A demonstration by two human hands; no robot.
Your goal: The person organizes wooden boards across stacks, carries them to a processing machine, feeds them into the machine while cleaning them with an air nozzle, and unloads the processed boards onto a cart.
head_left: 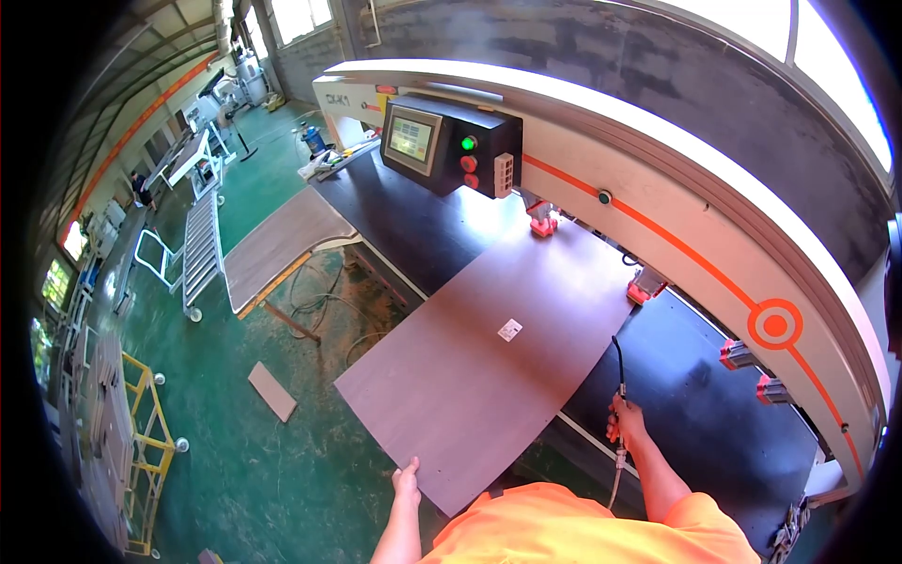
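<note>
L hand (406, 482), lower ctr: thumb at near edge of panel (460, 376), other fingers' state can't tell; prob. steadies overhang. R hand (628, 422), lower R of ctr: fingers curled round air gun (621, 387), nozzle clear of grip; hose (615, 489) trails below. Panel mid-frame, partly on black table (691, 376), far end by red clamps (543, 227).

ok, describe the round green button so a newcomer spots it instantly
On the long white machine beam with the orange stripe, find the black control box. Just right of its grey-framed screen runs a column of three buttons. The round green button is the top one; the two below are red.
</note>
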